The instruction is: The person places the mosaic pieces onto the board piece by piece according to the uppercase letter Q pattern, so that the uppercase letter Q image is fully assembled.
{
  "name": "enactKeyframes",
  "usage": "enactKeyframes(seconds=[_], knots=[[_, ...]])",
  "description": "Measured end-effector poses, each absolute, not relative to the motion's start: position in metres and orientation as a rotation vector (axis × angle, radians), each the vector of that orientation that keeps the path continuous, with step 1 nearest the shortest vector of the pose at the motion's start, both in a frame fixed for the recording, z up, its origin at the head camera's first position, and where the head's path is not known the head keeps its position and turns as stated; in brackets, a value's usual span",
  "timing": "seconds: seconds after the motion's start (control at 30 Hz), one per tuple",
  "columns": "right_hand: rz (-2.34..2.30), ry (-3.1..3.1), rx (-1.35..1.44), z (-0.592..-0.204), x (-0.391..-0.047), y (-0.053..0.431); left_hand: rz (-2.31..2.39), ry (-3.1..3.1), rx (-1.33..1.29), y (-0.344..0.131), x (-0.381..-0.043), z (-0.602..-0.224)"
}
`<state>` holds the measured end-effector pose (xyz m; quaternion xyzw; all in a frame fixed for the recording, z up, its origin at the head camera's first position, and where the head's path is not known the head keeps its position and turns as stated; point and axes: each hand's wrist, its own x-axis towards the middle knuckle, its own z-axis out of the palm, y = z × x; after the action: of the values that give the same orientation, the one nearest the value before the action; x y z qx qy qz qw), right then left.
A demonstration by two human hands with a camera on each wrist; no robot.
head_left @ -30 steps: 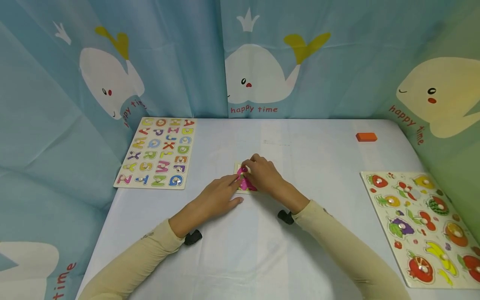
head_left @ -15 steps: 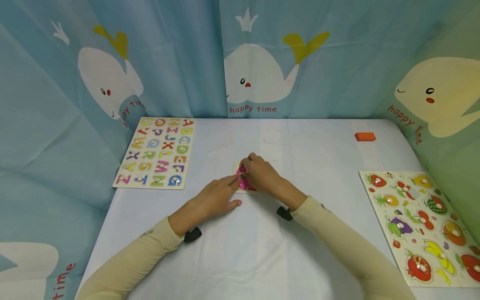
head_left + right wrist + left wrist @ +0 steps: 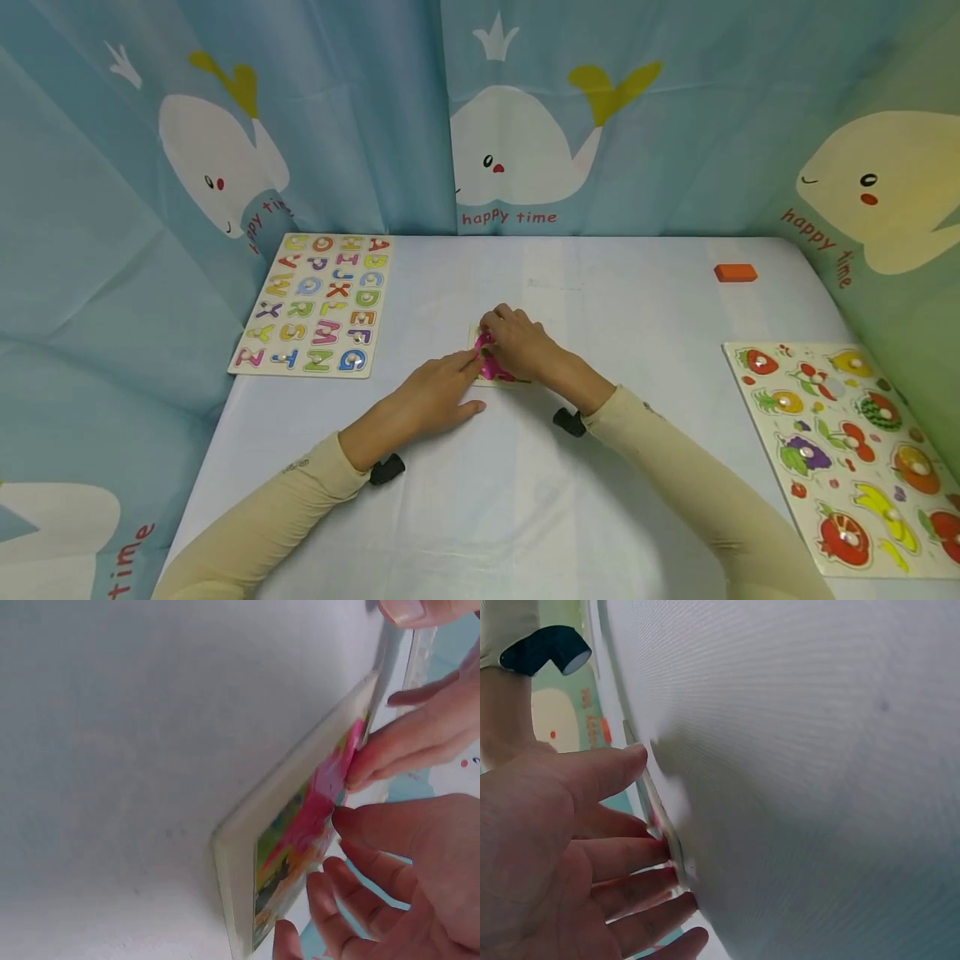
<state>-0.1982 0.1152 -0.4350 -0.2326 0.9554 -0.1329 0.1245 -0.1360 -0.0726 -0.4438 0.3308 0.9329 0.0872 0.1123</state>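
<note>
On the table (image 3: 465, 517), centre: small picture board (image 3: 237, 889) bearing a pink figure (image 3: 319, 795).
The board is laid between the letter board (image 3: 315, 310) and fruit board (image 3: 836, 462); its left side is touched by the left hand (image 3: 438, 390), fingers extended. The figure is touched by the thumb of the right hand (image 3: 522, 343), fingers bent; whether anything is pinched cannot be told.

The head view looks down from above; close wrist views share the small board (image 3: 238, 877).
</note>
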Motion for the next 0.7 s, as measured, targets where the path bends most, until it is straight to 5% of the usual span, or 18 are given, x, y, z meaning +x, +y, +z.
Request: enactKeyframes(seconds=[0.7], knots=[[-0.488,2.916,-0.876,-0.443,-0.193,0.113,0.27,2.697,0.928,-0.073,-0.137,-0.439]])
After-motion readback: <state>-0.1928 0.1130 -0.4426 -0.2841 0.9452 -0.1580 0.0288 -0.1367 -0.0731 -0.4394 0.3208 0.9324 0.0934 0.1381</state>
